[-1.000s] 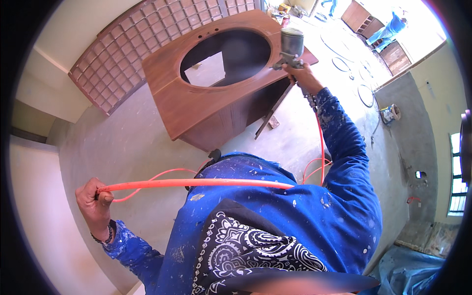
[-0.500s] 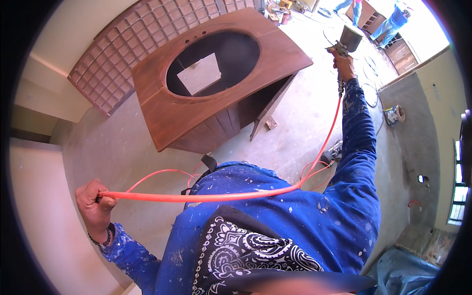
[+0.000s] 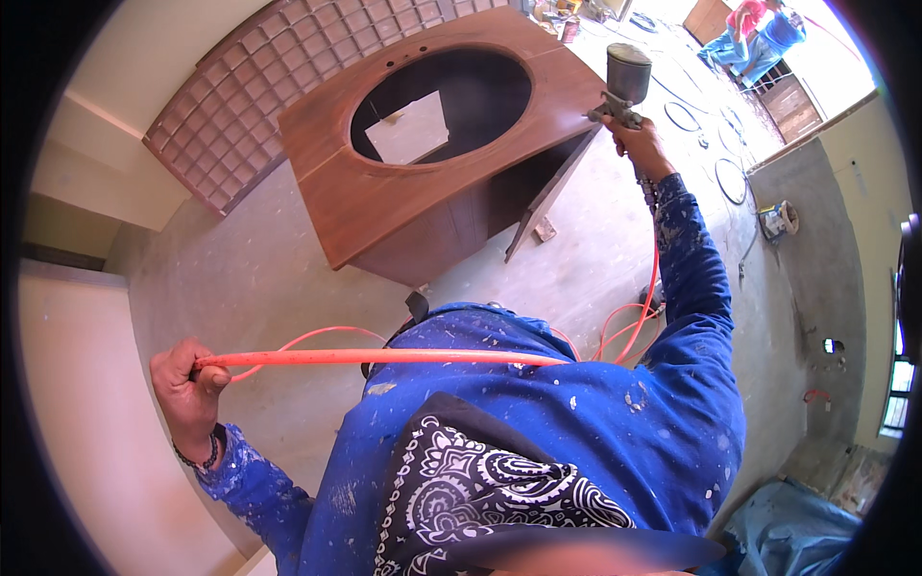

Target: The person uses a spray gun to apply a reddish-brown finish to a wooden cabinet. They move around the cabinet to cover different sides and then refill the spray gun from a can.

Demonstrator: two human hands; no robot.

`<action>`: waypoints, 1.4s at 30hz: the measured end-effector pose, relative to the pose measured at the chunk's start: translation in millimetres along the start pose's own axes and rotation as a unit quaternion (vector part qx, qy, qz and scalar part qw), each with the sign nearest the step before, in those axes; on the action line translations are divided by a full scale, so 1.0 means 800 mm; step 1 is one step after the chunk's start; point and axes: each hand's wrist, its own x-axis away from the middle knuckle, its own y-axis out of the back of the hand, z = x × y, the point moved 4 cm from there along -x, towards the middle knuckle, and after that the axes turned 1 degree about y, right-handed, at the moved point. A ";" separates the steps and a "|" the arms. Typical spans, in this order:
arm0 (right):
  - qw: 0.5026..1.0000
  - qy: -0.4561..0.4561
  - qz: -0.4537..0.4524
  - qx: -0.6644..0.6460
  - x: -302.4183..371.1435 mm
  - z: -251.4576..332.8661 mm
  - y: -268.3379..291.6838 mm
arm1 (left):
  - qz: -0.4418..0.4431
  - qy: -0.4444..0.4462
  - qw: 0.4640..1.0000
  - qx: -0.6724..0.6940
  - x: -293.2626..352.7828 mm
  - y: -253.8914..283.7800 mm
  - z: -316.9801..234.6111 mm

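My right hand (image 3: 642, 146) is closed round a spray gun (image 3: 615, 109) with a grey cup on top, its nozzle facing left toward the right end of a brown wooden cabinet (image 3: 413, 206). The cabinet top has a large oval opening, and a pale board (image 3: 408, 130) shows inside it. One cabinet door (image 3: 552, 197) stands ajar. At the left, my left hand (image 3: 187, 389) grips an orange air hose (image 3: 403, 356), which runs across in front of my body; an orange hose also rises to the gun.
A brown lattice panel (image 3: 250, 96) leans along the wall behind the cabinet. Dark hoses (image 3: 732, 180) lie on the floor at right, near a bucket (image 3: 778, 221). Two people (image 3: 754, 43) are at the far right. Blue sheeting (image 3: 792, 523) lies at lower right.
My right hand has brought the spray gun left and nearer, beside the cabinet's right corner. The hose across my body has risen slightly. My left hand keeps its grip.
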 end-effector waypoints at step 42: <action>0.996 -0.062 0.063 0.019 0.085 0.052 -0.062 | -0.002 0.005 0.999 0.045 0.017 0.011 0.013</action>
